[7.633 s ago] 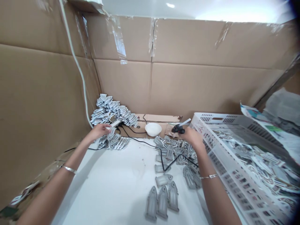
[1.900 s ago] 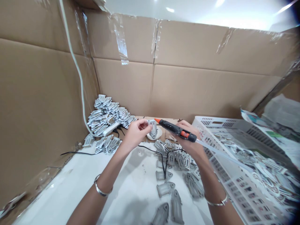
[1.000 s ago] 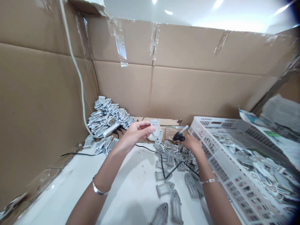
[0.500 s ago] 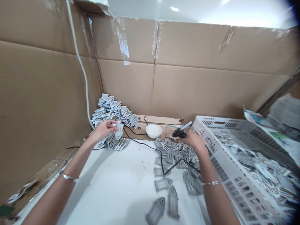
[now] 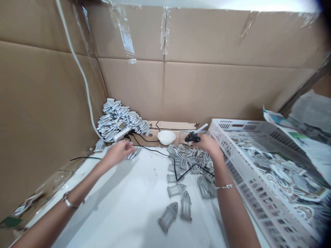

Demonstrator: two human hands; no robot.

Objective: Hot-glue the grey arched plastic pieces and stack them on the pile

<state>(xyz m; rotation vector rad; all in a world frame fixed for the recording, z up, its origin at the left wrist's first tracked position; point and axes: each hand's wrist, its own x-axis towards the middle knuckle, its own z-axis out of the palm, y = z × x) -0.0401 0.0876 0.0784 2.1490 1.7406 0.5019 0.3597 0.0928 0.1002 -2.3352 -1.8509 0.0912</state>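
My left hand (image 5: 119, 152) is at the left back of the white table, its fingers curled in. What they hold, if anything, is hidden. Just beyond the fingertips lie several grey-and-white arch-shaped pieces (image 5: 134, 153), partly covered by the hand. My right hand (image 5: 209, 144) is closed around a black glue gun (image 5: 191, 137) with a white glue stick (image 5: 201, 128) poking out of it. The gun is over a small pad by the back edge, behind a heap of grey arch-shaped pieces (image 5: 184, 161).
A stack of finished-looking pieces (image 5: 116, 115) fills the back left corner by a white power strip (image 5: 121, 134). A white bowl (image 5: 167, 137) stands at the back. A black cable (image 5: 155, 150) crosses the table. A white plastic crate (image 5: 239, 172) of pieces is at right; cardboard walls (image 5: 207, 86) enclose the table.
My left hand has come down and closer in; the light piece seen between its fingers before no longer shows there. My right hand keeps the glue gun. The view has tilted down slightly.
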